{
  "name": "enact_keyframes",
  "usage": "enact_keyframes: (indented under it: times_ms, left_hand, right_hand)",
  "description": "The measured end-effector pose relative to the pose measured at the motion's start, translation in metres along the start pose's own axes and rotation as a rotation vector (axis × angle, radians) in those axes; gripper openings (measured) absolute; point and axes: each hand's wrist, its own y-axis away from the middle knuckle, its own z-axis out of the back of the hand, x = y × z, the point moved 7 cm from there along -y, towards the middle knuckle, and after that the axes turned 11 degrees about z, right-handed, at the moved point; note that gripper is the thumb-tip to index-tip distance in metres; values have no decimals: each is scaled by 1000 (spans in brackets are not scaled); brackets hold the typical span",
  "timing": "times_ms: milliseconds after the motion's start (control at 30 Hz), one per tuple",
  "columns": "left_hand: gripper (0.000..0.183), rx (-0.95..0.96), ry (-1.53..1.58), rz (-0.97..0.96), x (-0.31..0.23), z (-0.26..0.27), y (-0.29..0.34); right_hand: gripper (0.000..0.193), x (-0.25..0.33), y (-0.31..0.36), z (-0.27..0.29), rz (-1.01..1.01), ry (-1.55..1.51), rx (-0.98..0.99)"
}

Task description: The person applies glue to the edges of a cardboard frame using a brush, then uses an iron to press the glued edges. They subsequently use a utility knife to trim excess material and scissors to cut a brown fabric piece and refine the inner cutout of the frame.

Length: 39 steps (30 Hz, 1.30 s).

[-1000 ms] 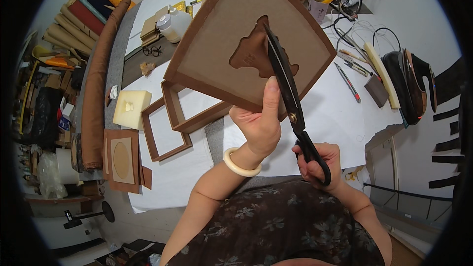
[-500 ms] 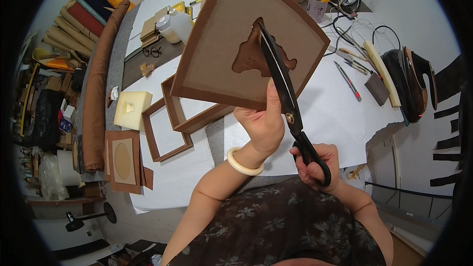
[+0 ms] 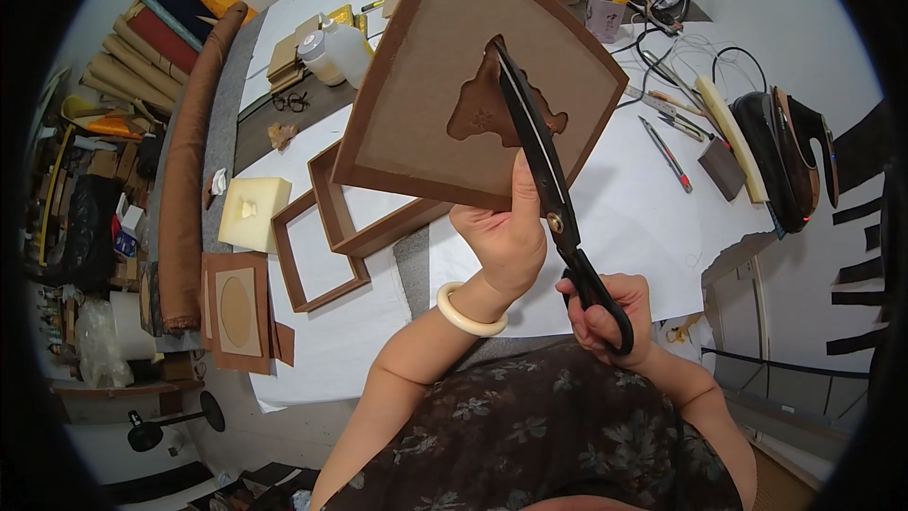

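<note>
My left hand (image 3: 506, 237) grips the lower edge of a brown fabric-covered panel (image 3: 407, 104), thumb on its face and the other fingers mostly behind. The panel is tilted up, with a darker brown border. In its middle an irregular cutout (image 3: 478, 114) shows darker brown material. My right hand (image 3: 613, 317) is closed round the handles of large black scissors (image 3: 553, 199). Their blades look nearly together and lie across the cutout, the tip at its upper end. The scissors' pivot is just right of my left hand.
Brown open box frames (image 3: 331, 251), a cream foam block (image 3: 253, 213) and brown covered pieces (image 3: 236, 312) lie left on the white-papered table. Bottles (image 3: 345, 47) stand behind. Pens (image 3: 667, 153), a dark block (image 3: 722, 170) and an iron (image 3: 794, 156) are at the right. A fabric roll (image 3: 194, 170) borders the left.
The panel has shifted very slightly, its left edge moving a little right. Both hands keep their holds, and the scissors lie almost as before.
</note>
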Motion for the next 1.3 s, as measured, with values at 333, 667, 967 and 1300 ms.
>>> enact_keyframes:
  times_ms: [333, 667, 967, 1300]
  left_hand:
    - [19, -64, 40, -14, -11, 11, -16]
    - [18, 226, -63, 256, -41, 33, -60]
    - [23, 364, -161, 351, -51, 31, -58]
    - [19, 348, -294, 283, -58, 30, -59]
  right_hand:
    - [35, 17, 0, 7, 98, 238, -12]
    - [39, 146, -20, 49, 227, 969, 141]
    - [51, 179, -27, 50, 74, 982, 149]
    - [43, 187, -25, 36, -4, 977, 121]
